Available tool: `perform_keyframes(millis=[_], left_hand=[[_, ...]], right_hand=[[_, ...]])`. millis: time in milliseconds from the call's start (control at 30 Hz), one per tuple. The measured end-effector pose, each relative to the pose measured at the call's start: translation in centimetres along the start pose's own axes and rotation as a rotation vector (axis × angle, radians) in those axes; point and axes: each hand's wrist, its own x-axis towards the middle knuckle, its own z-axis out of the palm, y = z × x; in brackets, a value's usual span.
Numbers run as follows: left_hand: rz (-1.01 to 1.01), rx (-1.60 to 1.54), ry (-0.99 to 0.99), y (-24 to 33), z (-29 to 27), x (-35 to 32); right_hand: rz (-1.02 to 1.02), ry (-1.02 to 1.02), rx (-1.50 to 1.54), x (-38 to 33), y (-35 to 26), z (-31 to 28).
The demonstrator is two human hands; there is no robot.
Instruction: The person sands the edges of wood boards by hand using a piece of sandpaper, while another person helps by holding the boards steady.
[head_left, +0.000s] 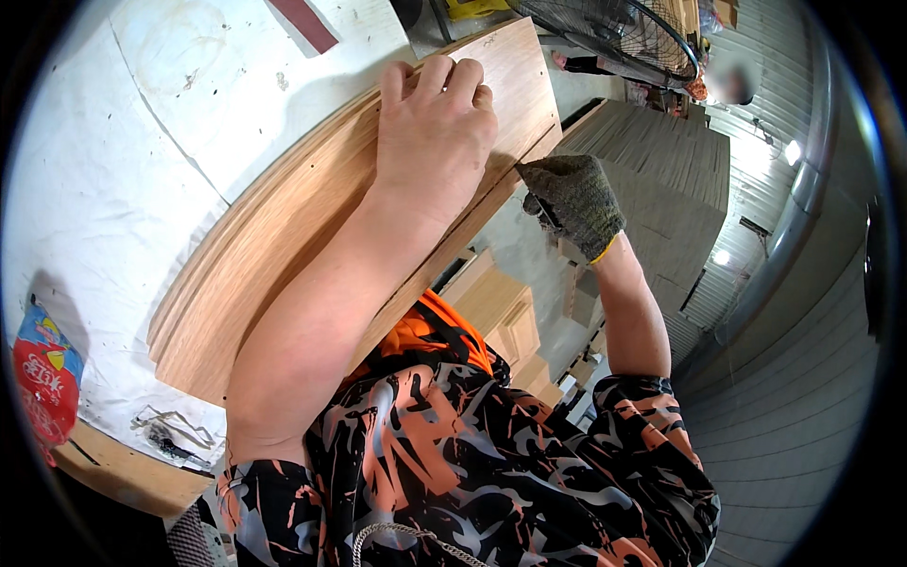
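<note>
A stack of long, light-brown wooden boards (274, 227) with curved, stepped edges lies slantwise across the white-covered table (170, 151), its near side close to my body. My bare left hand (435, 128) is on top of it toward the far end, fingers curled over a board and fingertips hidden. My right hand (572, 203) wears a dark grey knitted glove with a yellow cuff edge. It is closed beside the boards' right-hand edge, the fingers bent in. A dark pointed tip at the board's edge and a small shiny bit show by its fingers; what it holds I cannot make out.
A dark red strip (304, 24) lies at the table's far side. A red and blue packet (47, 378) stands at the left edge. Beyond my right hand rises a tall stack of grey sheets (652, 170). A large fan (614, 38) and a person (732, 83) are farther off.
</note>
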Motion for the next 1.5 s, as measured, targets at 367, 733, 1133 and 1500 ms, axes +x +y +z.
perform_keyframes(millis=[367, 733, 1133, 1500], left_hand=[[-0.010, 0.049, -0.017, 0.0, 0.1, 0.1], [-0.022, 0.043, -0.023, 0.2, 0.2, 0.3], [0.024, 0.042, 0.023, -0.2, 0.6, -0.3], [0.028, 0.040, 0.021, -0.2, 0.4, -0.2]], right_hand=[[0.036, 0.049, 0.076, -2.4, -1.5, 2.4], [0.151, 0.013, 0.206, -4.5, -3.1, 3.8], [0.073, 0.148, 0.029, -2.7, -1.1, 2.1], [0.030, 0.112, -0.076, -0.9, -1.4, 1.3]])
